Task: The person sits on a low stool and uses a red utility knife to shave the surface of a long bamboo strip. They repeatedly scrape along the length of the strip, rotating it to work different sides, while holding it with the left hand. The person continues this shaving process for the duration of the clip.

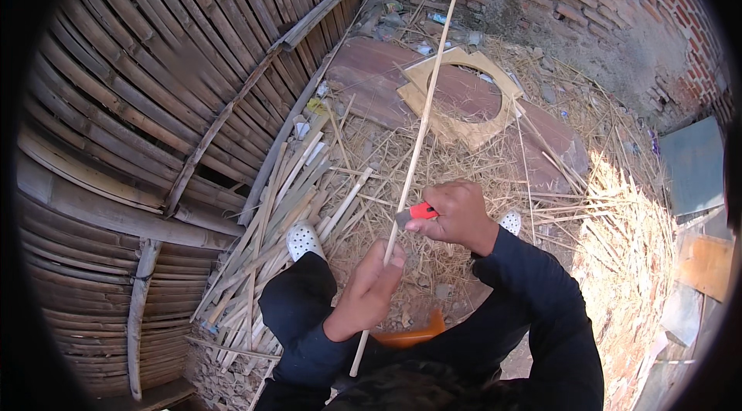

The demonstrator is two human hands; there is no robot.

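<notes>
A long, thin, pale bamboo stick (423, 113) runs from near my lap up toward the brick wall, tilted to the right at its far end. My left hand (369, 289) is closed round its lower part. In my right hand (461, 215) is a knife with a red handle (422, 211). Its short dark blade (403, 218) lies against the stick just above my left hand. My right fingers wrap the handle and hide part of it.
A bamboo slat wall (162, 71) stands on the left, a brick wall (603, 9) at the back. Split bamboo strips (267, 233) lie by my left white shoe (304, 240). Shavings (479, 167) litter the ground before a board with a round hole (506, 85).
</notes>
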